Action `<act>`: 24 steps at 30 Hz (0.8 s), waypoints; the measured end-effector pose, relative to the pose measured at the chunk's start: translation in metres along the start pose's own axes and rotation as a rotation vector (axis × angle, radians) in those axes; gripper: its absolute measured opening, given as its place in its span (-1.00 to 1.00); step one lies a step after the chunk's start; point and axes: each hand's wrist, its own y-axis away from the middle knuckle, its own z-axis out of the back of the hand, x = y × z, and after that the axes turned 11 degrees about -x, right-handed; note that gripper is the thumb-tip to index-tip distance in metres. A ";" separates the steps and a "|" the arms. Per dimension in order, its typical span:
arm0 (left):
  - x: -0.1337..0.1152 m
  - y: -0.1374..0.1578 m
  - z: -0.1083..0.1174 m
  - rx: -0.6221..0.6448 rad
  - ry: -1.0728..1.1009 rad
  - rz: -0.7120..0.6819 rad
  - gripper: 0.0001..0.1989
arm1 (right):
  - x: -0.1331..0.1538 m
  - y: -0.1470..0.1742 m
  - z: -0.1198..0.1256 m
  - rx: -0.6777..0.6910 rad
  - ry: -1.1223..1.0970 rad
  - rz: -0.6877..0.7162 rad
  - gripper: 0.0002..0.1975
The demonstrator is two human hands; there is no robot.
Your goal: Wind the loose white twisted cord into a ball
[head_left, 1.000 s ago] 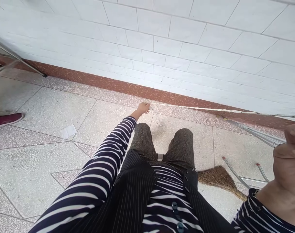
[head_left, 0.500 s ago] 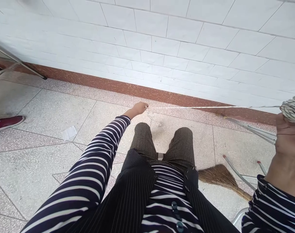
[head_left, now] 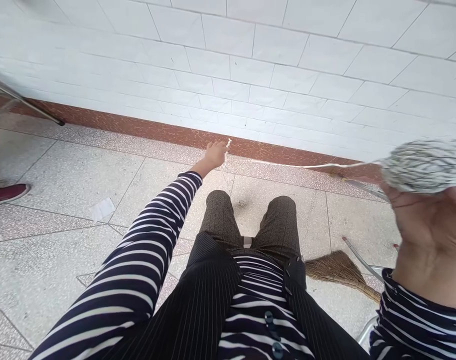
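One white tiled wall fills the top of my view, with one reddish-brown skirting band running along its foot. Below it lies one speckled tile floor. My two legs in brown checked trousers stretch out toward the wall, and both my sleeves are striped dark and white.

My right hand is raised close to my face at the right edge, palm turned toward me, fingers curled up around one ball of white string, which sits on top of them. My left hand is stretched far forward over the floor near the skirting, fingertips pressed together on the one string, pinching it close to its end; a short tail sticks up above the fingers. The single strand runs nearly straight from that pinch across to the ball, well above my knees.

One straw broom head lies on the floor to the right of my right leg. One dark red shoe shows at the left edge. One white scrap of paper lies flat on the floor to my left.
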 end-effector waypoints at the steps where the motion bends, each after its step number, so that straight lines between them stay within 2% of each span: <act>1: -0.017 0.003 -0.001 0.017 0.030 -0.015 -0.57 | -0.005 0.001 -0.011 0.026 -0.012 0.053 -0.66; 3: -0.060 0.013 -0.004 0.068 0.228 -0.064 -0.56 | -0.018 0.001 -0.034 0.150 -0.026 -0.052 -0.63; 5: -0.103 0.030 -0.006 0.191 0.556 -0.141 -0.54 | -0.035 -0.004 -0.055 0.246 0.004 -0.219 -0.53; 7: -0.136 0.048 -0.007 0.326 0.866 -0.201 -0.53 | -0.050 -0.011 -0.072 0.306 0.043 -0.349 -0.43; 9: -0.151 0.065 -0.010 0.429 1.069 -0.203 -0.59 | -0.063 -0.019 -0.081 0.354 0.078 -0.379 -0.39; 12: -0.143 0.086 -0.017 0.439 1.228 -0.078 -0.67 | -0.079 -0.032 -0.082 0.377 0.141 -0.315 -0.44; 14: -0.129 0.097 -0.023 0.389 1.265 -0.008 -0.66 | -0.090 -0.039 -0.076 0.335 0.197 -0.268 -0.48; 17: -0.112 0.106 -0.032 0.323 1.184 -0.032 -0.70 | -0.106 -0.041 -0.069 0.264 0.223 -0.261 -0.50; 19: -0.107 0.106 -0.037 0.244 1.036 -0.053 -0.73 | -0.113 -0.034 -0.068 0.260 0.190 -0.311 -0.48; 22: -0.106 0.100 -0.044 0.098 0.779 -0.070 -0.74 | -0.117 -0.015 -0.071 0.321 0.131 -0.406 -0.43; 24: -0.108 0.094 -0.048 0.041 0.638 -0.146 -0.75 | -0.118 -0.002 -0.072 0.380 0.090 -0.425 -0.41</act>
